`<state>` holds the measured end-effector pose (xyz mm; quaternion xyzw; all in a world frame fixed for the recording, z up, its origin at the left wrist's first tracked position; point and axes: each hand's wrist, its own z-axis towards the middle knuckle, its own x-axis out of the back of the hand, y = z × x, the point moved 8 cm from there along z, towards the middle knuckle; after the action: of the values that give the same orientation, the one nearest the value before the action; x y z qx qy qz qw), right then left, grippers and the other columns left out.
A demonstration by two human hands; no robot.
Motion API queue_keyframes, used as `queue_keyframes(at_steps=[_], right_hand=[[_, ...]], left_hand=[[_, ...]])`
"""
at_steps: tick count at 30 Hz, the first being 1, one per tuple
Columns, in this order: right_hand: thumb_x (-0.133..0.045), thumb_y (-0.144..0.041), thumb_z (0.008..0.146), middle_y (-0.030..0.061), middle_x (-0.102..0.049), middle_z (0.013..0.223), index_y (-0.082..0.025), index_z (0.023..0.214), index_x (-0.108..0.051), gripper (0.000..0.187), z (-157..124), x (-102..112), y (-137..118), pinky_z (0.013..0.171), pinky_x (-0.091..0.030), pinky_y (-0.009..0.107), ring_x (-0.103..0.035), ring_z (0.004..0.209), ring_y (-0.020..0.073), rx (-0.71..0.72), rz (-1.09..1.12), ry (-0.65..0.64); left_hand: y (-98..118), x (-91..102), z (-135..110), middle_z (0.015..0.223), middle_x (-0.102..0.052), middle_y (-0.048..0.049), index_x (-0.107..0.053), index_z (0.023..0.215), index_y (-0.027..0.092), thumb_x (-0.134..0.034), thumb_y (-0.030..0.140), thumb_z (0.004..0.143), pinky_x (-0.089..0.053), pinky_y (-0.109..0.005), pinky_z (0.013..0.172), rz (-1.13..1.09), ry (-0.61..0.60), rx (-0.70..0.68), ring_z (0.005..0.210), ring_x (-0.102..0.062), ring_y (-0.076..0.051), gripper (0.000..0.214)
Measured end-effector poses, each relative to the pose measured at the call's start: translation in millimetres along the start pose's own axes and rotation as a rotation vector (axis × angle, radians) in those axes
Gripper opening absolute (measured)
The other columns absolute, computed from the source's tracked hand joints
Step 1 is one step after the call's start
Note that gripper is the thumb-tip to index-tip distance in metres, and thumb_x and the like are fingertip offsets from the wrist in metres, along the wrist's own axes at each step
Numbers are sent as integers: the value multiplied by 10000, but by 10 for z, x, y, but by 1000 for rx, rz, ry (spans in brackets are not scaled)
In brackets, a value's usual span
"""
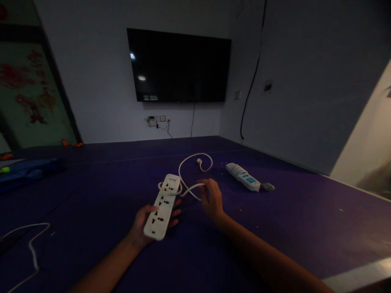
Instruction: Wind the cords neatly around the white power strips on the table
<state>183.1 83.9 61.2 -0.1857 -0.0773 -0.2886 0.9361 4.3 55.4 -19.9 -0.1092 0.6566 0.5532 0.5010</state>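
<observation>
My left hand (143,223) grips a white power strip (159,219) from beneath, with the thumb on its face and the fingers curled round the far side. One loop of the strip's white cord (191,188) passes round its upper end. Between the fingertips of my right hand (211,198) the cord is pinched, to the right of the strip. Beyond my hands the cord curves over the purple surface and ends in a round white plug (199,161).
A second power strip (249,180), its cord wound round it, lies to the right on the purple surface (195,256). Another white cable (33,254) lies at lower left. Dark blue cloth (36,170) rests farther left. A television (180,67) hangs above wall sockets (161,119).
</observation>
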Motion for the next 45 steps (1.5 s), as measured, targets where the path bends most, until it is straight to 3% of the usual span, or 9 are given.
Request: queue_keyframes(at_steps=[6, 15, 21, 28, 31, 34, 37, 40, 45], right_hand=[[-367, -302, 933, 58, -625, 853, -183, 913, -579, 244, 33, -28, 69, 745, -367, 330, -537, 792, 187, -76, -159, -37], [-398, -312, 927, 57, -667, 828, -208, 950, -641, 265, 14, -174, 317, 717, -362, 315, -592, 802, 195, -176, -362, -179], [-387, -371, 918, 61, -691, 900, -204, 958, -662, 324, -22, -109, 490, 638, -409, 275, -632, 776, 190, -349, -295, -106], [-378, -398, 906, 78, -697, 930, -197, 1026, -656, 364, -115, -40, 817, 650, -450, 298, -643, 818, 215, -571, -267, -26], [-381, -313, 901, 144, -669, 1009, -147, 1101, -630, 359, -88, -10, 810, 762, -459, 366, -614, 929, 248, -469, -341, 43], [-394, -172, 869, 181, -576, 1204, -138, 1252, -528, 408, -16, -32, 579, 896, -396, 471, -507, 1130, 294, -258, -471, 32], [-390, -65, 816, 111, -453, 1369, -209, 1344, -427, 549, 19, -155, 196, 1033, -247, 535, -347, 1294, 279, 30, -495, -98], [-415, -44, 770, 66, -512, 1321, -231, 1361, -401, 619, -57, -312, -114, 1086, -168, 532, -353, 1296, 245, 265, -399, -291], [-502, -113, 766, 80, -654, 1074, -181, 1185, -565, 429, -108, -408, -123, 1080, -201, 531, -517, 1098, 251, 241, -351, -387]], left_hand=[[39, 14, -21, 1293, -541, -135, -263, 1406, 120, -466, 160, 820, -436, -388, 935, 60, 88, -73, 1022, -606, -247, 621], [31, -12, -61, 1280, -552, -141, -370, 1363, 125, -475, 195, 797, -499, -349, 825, 98, 33, -33, 850, -660, -212, 581], [-64, -3, -56, 866, -706, -186, -540, 1212, -3, -483, 257, 780, -485, -231, 610, 208, -53, 127, 788, -668, -220, 508], [-148, -36, -87, 889, -703, -180, -541, 1217, -1, -505, 227, 735, -465, -220, 592, 242, -84, 225, 767, -653, -198, 535], [-156, -38, -83, 875, -699, -188, -526, 1229, -10, -510, 222, 739, -459, -225, 567, 242, -77, 230, 730, -648, -201, 543], [-170, -7, -68, 892, -700, -191, -529, 1229, -3, -525, 222, 732, -467, -227, 572, 230, -52, 242, 742, -652, -206, 545], [-185, 34, -59, 901, -701, -190, -533, 1225, 0, -528, 225, 733, -476, -228, 598, 228, -36, 254, 772, -657, -212, 541], [-171, 57, -50, 906, -698, -196, -530, 1221, -15, -526, 227, 738, -479, -224, 619, 225, -26, 238, 772, -658, -207, 541], [-130, 15, -39, 892, -704, -185, -542, 1221, 8, -520, 254, 744, -469, -217, 571, 222, -46, 198, 729, -662, -200, 537]])
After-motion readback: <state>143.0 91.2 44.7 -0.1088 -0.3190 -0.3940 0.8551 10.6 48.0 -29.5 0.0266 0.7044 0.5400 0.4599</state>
